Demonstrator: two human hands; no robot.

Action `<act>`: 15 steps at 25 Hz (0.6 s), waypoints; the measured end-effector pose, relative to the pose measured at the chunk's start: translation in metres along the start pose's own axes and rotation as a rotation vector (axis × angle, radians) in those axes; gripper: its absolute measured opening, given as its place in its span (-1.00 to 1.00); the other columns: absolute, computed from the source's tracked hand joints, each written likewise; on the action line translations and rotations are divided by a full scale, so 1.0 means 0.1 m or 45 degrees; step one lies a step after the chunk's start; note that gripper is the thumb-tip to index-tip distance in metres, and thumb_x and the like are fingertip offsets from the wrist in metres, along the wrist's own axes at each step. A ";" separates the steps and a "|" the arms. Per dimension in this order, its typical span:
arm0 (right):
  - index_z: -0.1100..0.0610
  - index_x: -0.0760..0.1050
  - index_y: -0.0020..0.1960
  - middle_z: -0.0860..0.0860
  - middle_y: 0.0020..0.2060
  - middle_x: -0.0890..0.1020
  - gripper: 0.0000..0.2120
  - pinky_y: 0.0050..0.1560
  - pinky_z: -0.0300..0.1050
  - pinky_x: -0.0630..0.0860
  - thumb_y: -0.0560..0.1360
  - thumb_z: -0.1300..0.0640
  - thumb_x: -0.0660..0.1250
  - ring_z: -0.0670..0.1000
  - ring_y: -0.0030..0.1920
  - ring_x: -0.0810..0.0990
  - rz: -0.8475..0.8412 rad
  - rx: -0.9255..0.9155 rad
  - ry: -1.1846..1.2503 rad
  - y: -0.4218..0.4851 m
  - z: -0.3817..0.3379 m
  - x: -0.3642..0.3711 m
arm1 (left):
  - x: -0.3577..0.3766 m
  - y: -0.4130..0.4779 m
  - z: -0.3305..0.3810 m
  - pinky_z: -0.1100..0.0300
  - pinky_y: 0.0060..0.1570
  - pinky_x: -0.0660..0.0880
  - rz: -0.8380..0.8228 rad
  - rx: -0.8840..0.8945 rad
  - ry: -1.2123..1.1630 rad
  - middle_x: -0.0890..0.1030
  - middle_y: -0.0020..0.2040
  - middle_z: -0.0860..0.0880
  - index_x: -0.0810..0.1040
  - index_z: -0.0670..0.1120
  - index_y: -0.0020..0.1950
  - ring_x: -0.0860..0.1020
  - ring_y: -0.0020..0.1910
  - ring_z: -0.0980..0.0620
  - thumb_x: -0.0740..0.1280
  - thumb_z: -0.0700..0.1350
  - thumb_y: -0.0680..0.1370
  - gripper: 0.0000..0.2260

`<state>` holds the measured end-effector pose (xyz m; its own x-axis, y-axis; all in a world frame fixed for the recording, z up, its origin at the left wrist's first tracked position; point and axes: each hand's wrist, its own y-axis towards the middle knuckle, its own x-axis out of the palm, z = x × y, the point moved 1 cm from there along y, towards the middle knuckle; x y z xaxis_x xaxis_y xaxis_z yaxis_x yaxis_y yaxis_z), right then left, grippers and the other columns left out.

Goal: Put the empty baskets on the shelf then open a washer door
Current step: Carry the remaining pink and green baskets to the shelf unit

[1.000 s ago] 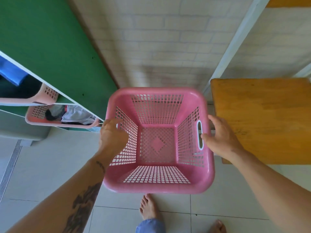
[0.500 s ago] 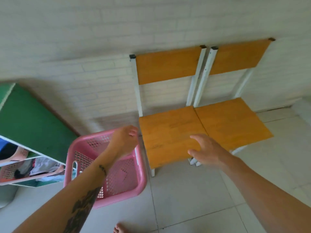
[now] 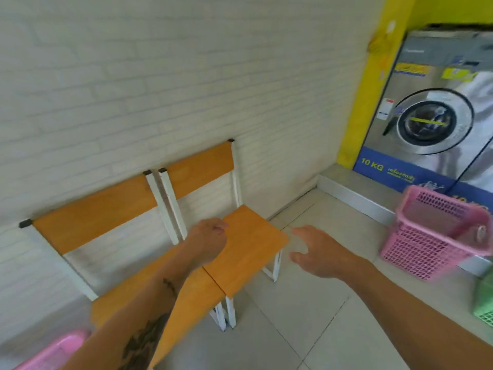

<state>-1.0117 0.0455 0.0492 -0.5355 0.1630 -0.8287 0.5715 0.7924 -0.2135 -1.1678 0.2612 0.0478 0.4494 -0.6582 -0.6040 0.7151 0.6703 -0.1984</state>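
A pink mesh basket (image 3: pixel 429 236) stands on the floor at the right, in front of a steel washer (image 3: pixel 437 108) whose round door (image 3: pixel 429 121) is closed. The rim of another pink basket (image 3: pixel 53 353) shows at the bottom left corner. My left hand (image 3: pixel 206 240) hangs over the chairs with its fingers curled and nothing in it. My right hand (image 3: pixel 317 253) is stretched forward over the floor, fingers spread and empty, well left of the standing pink basket. The shelf is out of view.
Two orange-and-white chairs (image 3: pixel 248 247) stand against the white brick wall. A green basket (image 3: pixel 484 303) sits at the right edge. A raised metal step (image 3: pixel 354 193) runs under the washers. Tiled floor lies between the chairs and the washers.
Both hands let go of the pink basket, which now lies at the bottom left. The view has swung right, from the green shelf past the chairs to the washer and a second pink basket.
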 end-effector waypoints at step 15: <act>0.15 0.39 0.37 0.14 0.33 0.46 -0.51 0.33 -0.04 0.33 0.49 0.04 0.35 0.13 0.31 0.42 0.476 0.729 0.028 0.50 2.57 -2.22 | 2.32 2.79 2.86 0.27 -0.05 0.42 -0.435 0.584 0.038 0.61 0.11 0.05 0.61 0.09 0.12 0.56 0.03 0.08 0.27 -0.10 0.56 -0.79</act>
<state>-0.7041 -0.1020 0.0898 -0.2473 0.3823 -0.8904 0.9560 0.2458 -0.1600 -0.7111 0.1971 0.0734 0.1411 -0.7972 -0.5870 0.9793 0.1992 -0.0350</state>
